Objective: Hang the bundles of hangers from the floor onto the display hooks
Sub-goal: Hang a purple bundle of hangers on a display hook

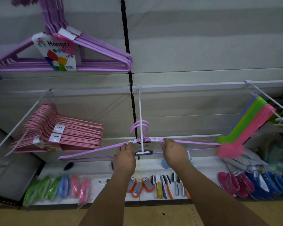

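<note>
At the far left a long white display hook [17, 126] slants out from the wall rail and carries a thick stack of pink hanger bundles [62, 136], each banded with a small white label. Above them, higher on the wall, a purple hanger bundle [95, 51] hangs with a printed card reading "Hanger" [55, 53] across its front. On the shelf below lie packaged green, blue and pink items [55, 188] in clear wrap. Moving toward the middle, the person's left hand [125, 156] reaches up to the lilac hanger bundle [91, 150], its fingers lying close together with the tips touching the bundle's left shoulder just beside the neck; whether they curl around the bar cannot be told. The bundle's curved hook tops [140, 126] loop around the center display hook [140, 121], a white rod coming straight out from the rail, so the bundle is up at the hook, its arms stretching wide to either side, tilted lower at the left. The right hand [175, 152] meets the bundle's right shoulder by a white band, fingers together and slightly bent over the bar. Below the hands, orange-edged brushes [140, 186] and handled scrubbers [165, 186] sit on the shelf. To the right, another hook [268, 97] bears blue, green and pink hangers [252, 123], and red and blue items [252, 185] fill the shelf's right end.
</note>
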`<state>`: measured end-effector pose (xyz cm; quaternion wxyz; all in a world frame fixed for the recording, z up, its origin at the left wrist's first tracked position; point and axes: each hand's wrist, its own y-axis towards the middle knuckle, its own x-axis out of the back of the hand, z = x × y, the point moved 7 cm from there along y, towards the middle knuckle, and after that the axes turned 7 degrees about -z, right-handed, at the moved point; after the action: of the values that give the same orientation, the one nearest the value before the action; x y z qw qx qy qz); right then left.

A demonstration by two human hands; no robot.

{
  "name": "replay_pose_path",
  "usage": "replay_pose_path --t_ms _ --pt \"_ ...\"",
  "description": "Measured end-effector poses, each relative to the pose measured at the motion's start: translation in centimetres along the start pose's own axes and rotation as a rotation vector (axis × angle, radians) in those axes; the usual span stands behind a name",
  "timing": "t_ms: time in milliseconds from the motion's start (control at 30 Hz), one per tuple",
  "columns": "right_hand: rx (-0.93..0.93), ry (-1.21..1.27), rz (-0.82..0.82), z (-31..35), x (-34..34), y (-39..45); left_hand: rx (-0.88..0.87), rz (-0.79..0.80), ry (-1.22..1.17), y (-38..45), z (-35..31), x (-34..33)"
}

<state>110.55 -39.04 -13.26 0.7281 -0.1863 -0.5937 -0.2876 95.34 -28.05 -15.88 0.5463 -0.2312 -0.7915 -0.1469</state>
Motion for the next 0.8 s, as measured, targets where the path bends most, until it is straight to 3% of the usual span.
replay_pose_path --t_ms 133,267,633,800 --pt "-0.082 0.013 0.008 -1.9 1.5 -3.2 -0.103 -0.013 0.027 -2.4 -1.2 0.9" --pt "-0.213 0.064 0.001 -4.5 2.3 -6.7 -0.312 0.0 0.086 -4.3 -3.8 0.8" --pt "-0.541 -0.049 -0.127 -11.5 5.9 -19.8 -0.695 0.161 0.059 -11.3 -12.1 -2.5" --pt "-0.795 0.0 -0.188 -15.0 7.4 -27.5 -0.843 0.228 0.035 -15.6 -17.3 -4.0"
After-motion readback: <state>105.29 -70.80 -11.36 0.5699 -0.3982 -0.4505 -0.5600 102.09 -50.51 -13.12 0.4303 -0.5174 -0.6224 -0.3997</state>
